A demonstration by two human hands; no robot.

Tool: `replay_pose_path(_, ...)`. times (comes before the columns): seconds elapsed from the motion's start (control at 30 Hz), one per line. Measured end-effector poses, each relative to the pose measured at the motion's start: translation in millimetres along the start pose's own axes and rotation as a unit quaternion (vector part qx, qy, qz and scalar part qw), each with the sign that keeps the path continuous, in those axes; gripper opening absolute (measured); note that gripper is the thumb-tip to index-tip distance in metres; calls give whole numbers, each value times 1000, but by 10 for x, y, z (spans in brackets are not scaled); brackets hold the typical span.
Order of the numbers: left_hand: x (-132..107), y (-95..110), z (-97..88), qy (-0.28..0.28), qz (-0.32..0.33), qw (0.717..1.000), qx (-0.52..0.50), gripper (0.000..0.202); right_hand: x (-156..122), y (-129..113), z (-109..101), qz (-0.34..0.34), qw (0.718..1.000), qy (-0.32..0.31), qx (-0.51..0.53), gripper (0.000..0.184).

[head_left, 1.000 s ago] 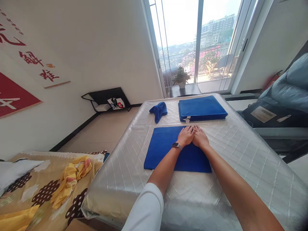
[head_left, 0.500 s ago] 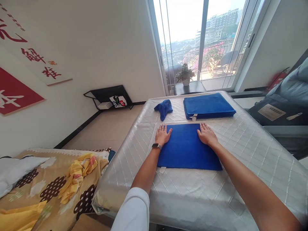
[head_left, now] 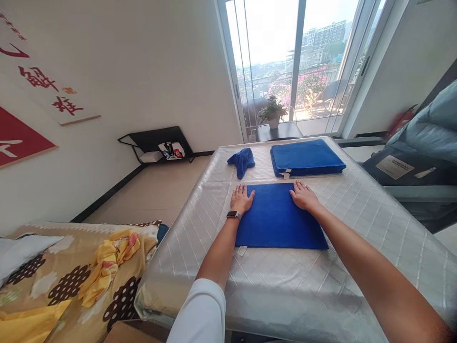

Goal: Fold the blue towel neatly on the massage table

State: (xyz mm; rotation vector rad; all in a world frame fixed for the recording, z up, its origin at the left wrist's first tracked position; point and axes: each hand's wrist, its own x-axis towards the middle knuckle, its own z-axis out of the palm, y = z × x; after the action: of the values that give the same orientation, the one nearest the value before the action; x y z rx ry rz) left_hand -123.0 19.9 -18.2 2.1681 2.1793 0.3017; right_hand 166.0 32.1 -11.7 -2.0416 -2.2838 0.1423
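My left hand (head_left: 242, 198): fingers stretched out and relaxed, gripping nothing, palm flat on the far-left corner of the flat rectangular dark-blue folded towel (head_left: 276, 219).
My right hand (head_left: 303, 196): also spread flat and unclenched, palm down on the far-right corner of that towel.
Towel position: it lies flat on the silver quilted table cover (head_left: 357, 214), between my forearms, with its long side across me and my hands well apart on its far edge.
Towel tag: a small white label (head_left: 242, 250) sticks out at the near-left corner.
Wrist: a dark-strapped smartwatch (head_left: 233, 215) sits on my left wrist, just beside the towel's left edge.
Beyond my hands: a neat stack of folded dark-blue towels (head_left: 306, 157) lies near the far edge, just past my right fingertips but not touching them.
Left of the stack: a crumpled dark-blue cloth (head_left: 242, 160).
Low on my left: a tan spotted bedspread (head_left: 71, 271) with yellow fabric bunched on it.
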Motion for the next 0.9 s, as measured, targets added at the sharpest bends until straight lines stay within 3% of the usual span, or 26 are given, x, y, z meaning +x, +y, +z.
replay_pose_path(0.2, 67, 43, -83, -48, -43, 998, 27, 88, -14, 61, 134, 9, 999, 22, 30, 69)
replay_pose_path(0.3, 144, 250, -169, -41, -94, 993, 64, 93, -7, 48, 136, 9, 999, 28, 34, 68)
replay_pose_path(0.37, 171, 544, -180, -5, -54, 997, 63, 89, -6, 39, 130, 8, 999, 28, 36, 68)
replay_pose_path(0.53, 126, 1610, 89, 14, 198, 980, -31, 71, -53, 92, 145, -17, 999, 38, 22, 67)
replay_pose_path(0.63, 87, 1989, 287, 4, 250, 965, -76, 65, -89, 139, 155, -48, 998, 31, 6, 71)
replay_pose_path(0.73, 59, 1915, 362, -5, 231, 968, -98, 66, -92, 124, 139, -32, 999, 30, 6, 67)
replay_pose_path(0.9, 55, 1156, 242, -32, 196, 979, -35, 76, -55, 36, 93, 7, 999, 33, 32, 67)
